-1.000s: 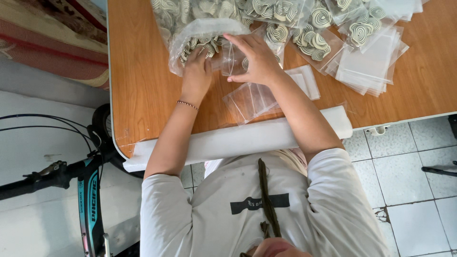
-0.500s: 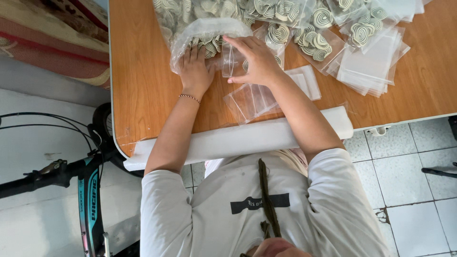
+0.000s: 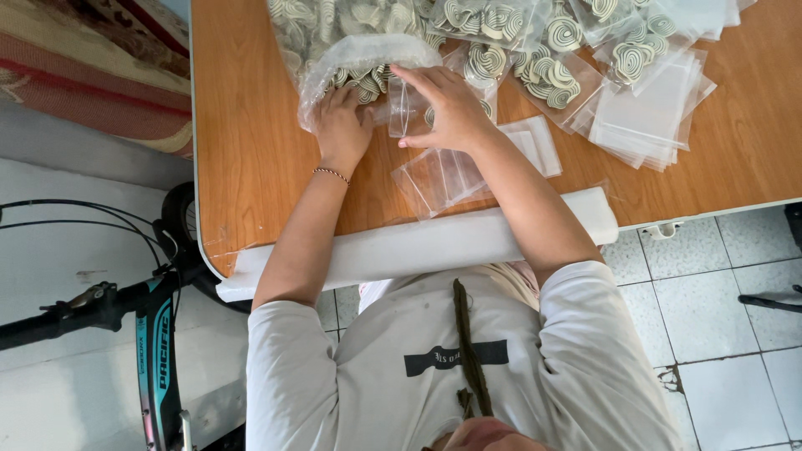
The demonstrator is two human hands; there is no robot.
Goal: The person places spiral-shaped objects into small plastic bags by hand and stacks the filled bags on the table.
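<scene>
- We see a wooden table (image 3: 251, 167) filling the upper part of the view. A long white padded roll (image 3: 418, 246) lies along its near edge, under both forearms.
- A big clear bag (image 3: 359, 54) of green-and-cream spiral pieces lies at the far side, its rolled mouth facing the person.
- To the right we find filled small packets (image 3: 551, 71) of the same spirals. Beside them is a stack of empty clear bags (image 3: 643, 117), and a few more empties (image 3: 439, 179) lie under the right forearm.
- The left hand (image 3: 342, 125) rests at the big bag's mouth with its fingers curled down among the spirals. We cannot tell whether they have closed on any.
- The right hand (image 3: 451, 113) pinches a small clear bag (image 3: 401, 107) between thumb and fingers, just beside the big bag's mouth and near the left hand.
- Compared with the views a moment ago, we notice almost no change. Both hands stay where they were, and the small bag looks still unfilled, so the packing seems paused mid-scoop.
- The small bag's long axis runs away from the person, across the table. We cannot tell which end is open.
</scene>
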